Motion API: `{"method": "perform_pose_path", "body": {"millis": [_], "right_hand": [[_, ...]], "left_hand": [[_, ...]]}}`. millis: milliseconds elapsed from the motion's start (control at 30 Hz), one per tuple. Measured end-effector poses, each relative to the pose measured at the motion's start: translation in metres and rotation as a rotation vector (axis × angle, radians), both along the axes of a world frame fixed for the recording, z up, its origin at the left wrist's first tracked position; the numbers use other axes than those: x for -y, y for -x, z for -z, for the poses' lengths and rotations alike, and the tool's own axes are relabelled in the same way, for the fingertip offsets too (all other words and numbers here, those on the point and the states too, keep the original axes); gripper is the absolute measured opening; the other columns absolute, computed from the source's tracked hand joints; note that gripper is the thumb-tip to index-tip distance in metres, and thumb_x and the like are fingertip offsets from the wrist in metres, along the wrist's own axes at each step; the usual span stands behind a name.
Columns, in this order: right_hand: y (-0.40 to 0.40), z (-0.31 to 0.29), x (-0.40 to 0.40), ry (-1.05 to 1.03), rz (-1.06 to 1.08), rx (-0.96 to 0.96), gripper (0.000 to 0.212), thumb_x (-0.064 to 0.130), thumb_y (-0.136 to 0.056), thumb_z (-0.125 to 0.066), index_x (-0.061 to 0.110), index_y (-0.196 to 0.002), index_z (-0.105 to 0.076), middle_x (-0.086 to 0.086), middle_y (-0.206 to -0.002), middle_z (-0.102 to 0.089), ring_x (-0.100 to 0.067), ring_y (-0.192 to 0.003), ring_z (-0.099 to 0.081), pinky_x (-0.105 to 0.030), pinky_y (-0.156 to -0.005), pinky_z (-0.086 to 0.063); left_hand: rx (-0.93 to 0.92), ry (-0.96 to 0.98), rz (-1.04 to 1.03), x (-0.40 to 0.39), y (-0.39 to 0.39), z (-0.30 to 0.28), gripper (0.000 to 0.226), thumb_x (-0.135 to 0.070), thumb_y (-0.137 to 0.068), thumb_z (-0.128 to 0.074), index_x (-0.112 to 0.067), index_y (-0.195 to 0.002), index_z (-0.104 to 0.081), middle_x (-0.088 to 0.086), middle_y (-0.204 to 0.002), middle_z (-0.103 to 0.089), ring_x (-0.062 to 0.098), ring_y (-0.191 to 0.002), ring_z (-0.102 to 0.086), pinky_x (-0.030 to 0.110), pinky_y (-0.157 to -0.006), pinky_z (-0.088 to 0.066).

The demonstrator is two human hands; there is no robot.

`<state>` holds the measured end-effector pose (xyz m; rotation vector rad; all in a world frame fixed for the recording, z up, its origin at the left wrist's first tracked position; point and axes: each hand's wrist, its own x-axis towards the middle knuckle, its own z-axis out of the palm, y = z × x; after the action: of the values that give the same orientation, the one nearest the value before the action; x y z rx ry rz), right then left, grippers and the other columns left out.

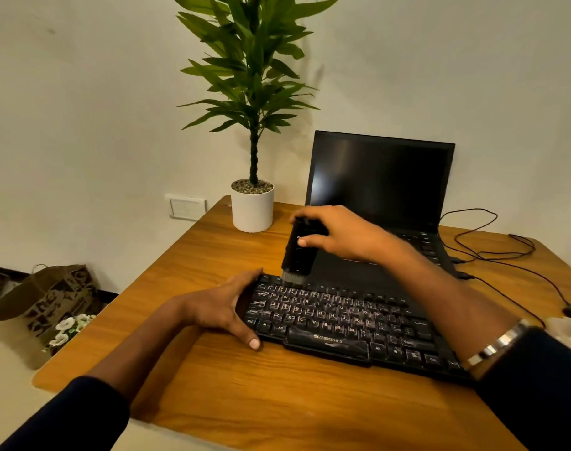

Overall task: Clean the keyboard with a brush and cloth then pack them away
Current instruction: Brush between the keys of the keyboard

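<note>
While the brush [299, 249] is held upright in the right hand [339, 234], fingers and thumb curled round its black body, its grey bristles are set on the top row of the keyboard [342, 323] near the upper left corner, so the brushing step is judged to be in hand and only just begun. The keyboard's left end is steadied by the left hand [227, 309], fingers straight along the edge and thumb laid on the tabletop [245, 395]. Short strokes toward three o'clock along each row are called for next, with the left hand kept braced. The keyboard is seen as black, pale-lettered, streaked with dust on the space bar, lying at the middle of the tabletop with the open laptop [380, 180] at its twelve o'clock. No cloth can be made out.
</note>
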<state>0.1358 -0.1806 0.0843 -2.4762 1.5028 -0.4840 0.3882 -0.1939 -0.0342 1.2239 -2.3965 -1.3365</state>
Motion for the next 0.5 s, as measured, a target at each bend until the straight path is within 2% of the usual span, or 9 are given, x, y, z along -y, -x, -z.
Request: {"method": "perform_pose_path", "body": {"millis": [100, 233, 333, 400, 500], "right_hand": [[-0.029, 0.012, 0.003, 0.007, -0.026, 0.136, 0.043, 0.021, -0.087, -0.067, 0.021, -0.128, -0.055, 0.001, -0.125, -0.061, -0.014, -0.115, -0.055, -0.026, -0.098, -0.042], [-0.041, 0.021, 0.006, -0.011, -0.032, 0.171, 0.039, 0.019, -0.087, -0.066, 0.019, -0.125, -0.056, 0.001, -0.123, -0.061, -0.013, -0.115, -0.055, -0.020, -0.092, -0.039], [-0.041, 0.022, 0.006, -0.009, -0.024, 0.131, 0.041, 0.019, -0.088, -0.066, 0.021, -0.127, -0.055, 0.001, -0.126, -0.060, -0.011, -0.116, -0.052, -0.022, -0.096, -0.039], [-0.037, 0.024, 0.007, -0.022, -0.028, 0.043, 0.045, 0.019, -0.088, -0.065, 0.022, -0.131, -0.053, 0.003, -0.130, -0.057, -0.009, -0.117, -0.048, -0.026, -0.102, -0.037], [-0.032, 0.019, 0.011, -0.078, -0.020, -0.057, 0.048, 0.023, -0.087, -0.066, 0.024, -0.133, -0.052, 0.003, -0.134, -0.055, -0.015, -0.126, -0.047, -0.034, -0.107, -0.037]], "left_hand": [[-0.054, 0.003, 0.009, 0.001, 0.002, 0.001, 0.114, -0.026, -0.055, -0.095, -0.041, -0.142, -0.022, -0.013, -0.138, -0.037, 0.009, -0.126, -0.045, 0.027, -0.102, -0.048], [-0.044, 0.047, -0.005, 0.002, 0.004, 0.003, 0.099, -0.024, -0.059, -0.094, -0.050, -0.126, -0.027, -0.013, -0.134, -0.038, 0.006, -0.123, -0.044, 0.023, -0.102, -0.046], [-0.046, 0.039, -0.020, 0.001, 0.003, 0.002, 0.105, -0.033, -0.053, -0.095, -0.042, -0.133, -0.027, -0.013, -0.134, -0.038, 0.009, -0.125, -0.043, 0.030, -0.105, -0.046], [-0.045, 0.016, -0.030, 0.000, 0.001, 0.000, 0.124, -0.049, -0.041, -0.095, -0.042, -0.141, -0.020, -0.012, -0.139, -0.036, 0.015, -0.131, -0.041, 0.039, -0.109, -0.045], [-0.022, 0.012, -0.030, -0.001, 0.000, -0.001, 0.142, -0.058, -0.034, -0.092, -0.041, -0.149, -0.010, -0.010, -0.144, -0.032, 0.016, -0.134, -0.036, 0.042, -0.111, -0.042]]}}
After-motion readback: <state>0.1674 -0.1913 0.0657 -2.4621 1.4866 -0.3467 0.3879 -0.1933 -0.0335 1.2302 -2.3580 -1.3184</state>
